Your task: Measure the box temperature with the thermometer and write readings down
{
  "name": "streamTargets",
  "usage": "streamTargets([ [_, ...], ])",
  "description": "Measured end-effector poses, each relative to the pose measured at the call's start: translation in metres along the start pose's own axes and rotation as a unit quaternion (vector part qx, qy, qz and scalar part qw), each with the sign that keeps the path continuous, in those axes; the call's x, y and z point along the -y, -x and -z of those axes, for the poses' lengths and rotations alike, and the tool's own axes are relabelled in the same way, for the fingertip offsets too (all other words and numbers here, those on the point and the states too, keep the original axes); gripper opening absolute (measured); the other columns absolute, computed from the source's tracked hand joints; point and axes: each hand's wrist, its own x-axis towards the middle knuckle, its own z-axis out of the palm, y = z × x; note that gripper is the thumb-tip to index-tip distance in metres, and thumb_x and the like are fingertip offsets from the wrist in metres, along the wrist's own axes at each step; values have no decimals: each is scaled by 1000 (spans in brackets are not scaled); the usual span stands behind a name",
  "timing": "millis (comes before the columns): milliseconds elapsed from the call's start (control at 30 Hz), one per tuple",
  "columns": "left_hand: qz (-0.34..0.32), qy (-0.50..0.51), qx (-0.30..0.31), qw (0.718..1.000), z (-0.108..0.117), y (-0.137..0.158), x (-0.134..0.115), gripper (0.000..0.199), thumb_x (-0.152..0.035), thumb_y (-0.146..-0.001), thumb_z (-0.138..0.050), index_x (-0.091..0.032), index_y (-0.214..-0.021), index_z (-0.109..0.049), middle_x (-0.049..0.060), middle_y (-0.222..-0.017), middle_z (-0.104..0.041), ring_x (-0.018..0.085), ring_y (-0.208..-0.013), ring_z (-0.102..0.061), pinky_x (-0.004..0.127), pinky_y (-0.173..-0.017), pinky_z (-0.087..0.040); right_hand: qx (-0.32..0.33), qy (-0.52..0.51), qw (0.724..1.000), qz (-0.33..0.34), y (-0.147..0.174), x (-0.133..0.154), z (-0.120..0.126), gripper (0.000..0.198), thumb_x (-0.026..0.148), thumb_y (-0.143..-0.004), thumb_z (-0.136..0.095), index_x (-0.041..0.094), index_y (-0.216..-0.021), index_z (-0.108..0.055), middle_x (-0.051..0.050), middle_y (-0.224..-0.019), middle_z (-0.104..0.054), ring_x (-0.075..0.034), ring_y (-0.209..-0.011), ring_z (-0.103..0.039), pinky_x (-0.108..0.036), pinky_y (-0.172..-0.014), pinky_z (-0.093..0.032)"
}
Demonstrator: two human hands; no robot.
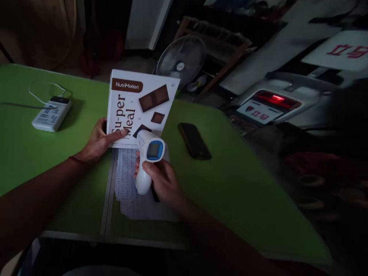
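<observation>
**Green table, white box and a handheld reader**

Green laminate covered the table (230, 184) where you worked, matte and flat, with a seam running toward you. On it you stood a white cardboard box (138, 105) printed "NutriMotion Super Meal" with brown chocolate squares, tilted upright on its lower edge. Your left hand (99, 142) was closed around its lower left corner, thumb across the front. The box looked light and stiff, its smooth card likely to slip or dent, so the edges near a corner seemed the safest hold.

Under it lay a white knitted cloth (129, 188), soft and open-textured. Well to the left sat a white power bank (51, 114) with a looping cable; to the right, apart, a dark phone (194, 141) lay flat.

Your right hand (163, 182) was wrapped shut around the grip of a white pistol-shaped thermometer (148, 157), its blue-framed screen facing you and its nose just beside the box's lower front. Hard, glossy plastic, light, best held by the handle.
</observation>
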Motion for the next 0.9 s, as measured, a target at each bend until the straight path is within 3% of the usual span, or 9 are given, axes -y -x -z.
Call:
streamTargets([
  [433,8,20,17,1000,-3,3,-5,66,-42,-62,-95,-14,-113,-65,15,-115,-72,36,-108,-67,56,-100,-52,-25,15,999,37,0,0,1,33,52,-77,-78,23,-75,-63,1,-71,-57,-15,-66,-52,-33,-62,-45],
  [633,-11,14,28,999,0,-1,1,59,-42,-64,-93,-17,-110,-66,11,-113,-72,33,-104,-67,52,-93,-54,-37,24,998,42,-1,0,1,35,55,-75,-78,23,-74,-62,1,-69,-57,-15,-64,-51,-31,-59,-44],
  [900,-40,25,45,998,0,-3,3,60,-42,-66,-94,-17,-111,-64,10,-116,-73,31,-106,-67,48,-95,-55,18,78,995,61,-4,14,13,31,52,-78,-75,26,-72,-59,1,-65,-54,-16,-60,-50,-31,-56,-46],
])
